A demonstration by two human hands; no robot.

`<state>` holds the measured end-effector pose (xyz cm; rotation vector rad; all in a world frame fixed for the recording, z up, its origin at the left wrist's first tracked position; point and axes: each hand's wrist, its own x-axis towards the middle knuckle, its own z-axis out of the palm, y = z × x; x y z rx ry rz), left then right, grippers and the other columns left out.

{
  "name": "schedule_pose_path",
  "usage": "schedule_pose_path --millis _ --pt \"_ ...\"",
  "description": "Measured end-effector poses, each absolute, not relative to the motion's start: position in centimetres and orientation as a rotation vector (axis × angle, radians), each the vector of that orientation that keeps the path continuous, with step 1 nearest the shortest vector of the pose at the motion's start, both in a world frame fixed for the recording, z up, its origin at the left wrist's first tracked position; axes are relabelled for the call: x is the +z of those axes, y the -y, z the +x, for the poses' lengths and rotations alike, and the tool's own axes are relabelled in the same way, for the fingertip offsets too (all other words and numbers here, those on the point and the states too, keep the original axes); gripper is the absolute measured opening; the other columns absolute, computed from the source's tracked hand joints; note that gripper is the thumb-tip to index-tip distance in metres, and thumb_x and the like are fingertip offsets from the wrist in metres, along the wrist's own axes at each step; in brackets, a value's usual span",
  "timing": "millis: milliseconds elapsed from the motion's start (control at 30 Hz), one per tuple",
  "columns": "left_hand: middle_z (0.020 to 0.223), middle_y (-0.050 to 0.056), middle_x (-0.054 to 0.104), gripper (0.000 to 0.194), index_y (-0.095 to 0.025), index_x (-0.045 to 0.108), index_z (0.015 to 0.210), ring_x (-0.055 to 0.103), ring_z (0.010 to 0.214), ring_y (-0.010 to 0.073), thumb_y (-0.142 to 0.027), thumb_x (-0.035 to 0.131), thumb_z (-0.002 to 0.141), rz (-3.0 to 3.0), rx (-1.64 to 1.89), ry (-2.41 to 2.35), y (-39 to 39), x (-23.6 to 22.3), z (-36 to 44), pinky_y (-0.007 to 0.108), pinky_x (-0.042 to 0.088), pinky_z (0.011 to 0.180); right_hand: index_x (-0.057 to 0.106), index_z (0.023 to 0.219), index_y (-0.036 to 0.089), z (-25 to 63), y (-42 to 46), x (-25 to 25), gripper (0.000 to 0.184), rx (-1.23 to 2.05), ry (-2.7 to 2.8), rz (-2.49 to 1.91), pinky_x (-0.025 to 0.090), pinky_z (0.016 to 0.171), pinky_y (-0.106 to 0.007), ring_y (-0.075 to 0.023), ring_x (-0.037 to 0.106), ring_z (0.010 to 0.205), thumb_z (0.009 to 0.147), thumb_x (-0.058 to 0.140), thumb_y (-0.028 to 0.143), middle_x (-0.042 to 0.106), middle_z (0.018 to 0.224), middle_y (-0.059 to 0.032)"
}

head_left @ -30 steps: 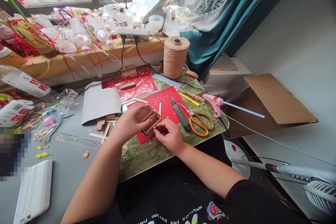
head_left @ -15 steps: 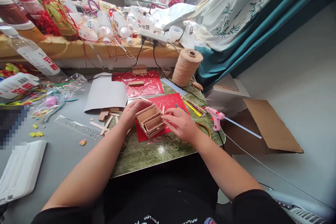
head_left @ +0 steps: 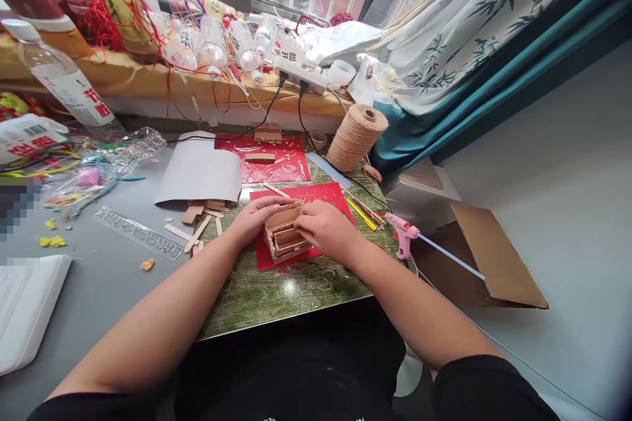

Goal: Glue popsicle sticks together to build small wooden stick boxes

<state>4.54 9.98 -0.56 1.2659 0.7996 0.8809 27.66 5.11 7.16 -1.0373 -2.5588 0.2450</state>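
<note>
A small open box (head_left: 289, 251) built of wooden craft sticks, with a divider across its inside, stands tilted to my view above the red sheet. My left hand (head_left: 253, 220) is closed around its left and back side, the thumb hidden. At the right end, my right hand (head_left: 326, 227) has its fingers pinched together over the rim and inside edge. Whatever lies between those fingertips is hidden. Under the box is a red sheet (head_left: 343, 200) on the green wood-grain board (head_left: 257, 306).
Loose craft sticks (head_left: 197, 235) lie left of my left hand, beside a clear ruler (head_left: 141, 234). A pink glue gun (head_left: 402, 231) with a long glue stick rests at the board's right edge. Behind stand a twine spool (head_left: 358, 135) and a second red sheet (head_left: 291, 168) with wood pieces.
My right hand has moved from beside the box to over its right end, fingers closing in. The box has turned slightly, and the whole view has shifted a little.
</note>
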Motion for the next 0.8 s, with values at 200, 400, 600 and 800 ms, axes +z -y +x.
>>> schedule_pose_path --millis 200,400,600,800 --pt "0.135 0.010 0.075 0.043 -0.022 0.079 0.123 0.068 0.128 0.0346 -0.041 0.066 0.087 1.281 0.876 -0.757 -10.3 -1.0 4.6 0.053 0.048 0.116 0.072 0.093 0.023 27.9 -5.5 7.3 0.014 0.427 2.527 -1.001 0.051 0.082 -0.037 -0.0220 0.063 0.090 0.100 0.064 0.014 0.071 0.095 -0.0055" --pt "0.133 0.009 0.076 0.041 -0.021 0.080 0.118 0.068 0.127 0.0340 -0.039 0.066 0.084 1.237 0.852 -0.745 -10.2 -0.2 4.8 0.052 0.047 0.117 0.070 0.090 0.023 27.8 -5.4 7.9 0.014 0.543 2.489 -1.038 0.054 0.083 -0.037 -0.0217 0.065 0.091 0.096 0.066 0.010 0.070 0.093 -0.0043" --pt "0.129 0.007 0.077 0.041 -0.022 0.080 0.119 0.067 0.127 0.0337 -0.037 0.064 0.084 1.306 0.836 -0.768 -10.1 0.1 4.8 0.051 0.047 0.118 0.068 0.088 0.022 27.2 -5.2 8.4 0.014 0.446 2.542 -1.093 0.053 0.080 -0.036 -0.0227 0.065 0.091 0.095 0.065 0.010 0.070 0.094 -0.0057" --pt "0.126 0.007 0.078 0.041 -0.020 0.078 0.120 0.068 0.123 0.0303 -0.035 0.061 0.087 1.381 0.793 -0.784 -9.9 0.2 4.6 0.048 0.046 0.117 0.066 0.086 0.020 26.8 -5.2 9.6 0.015 0.499 2.681 -1.033 0.049 0.079 -0.033 -0.0208 0.062 0.086 0.096 0.061 0.010 0.070 0.091 -0.0053"
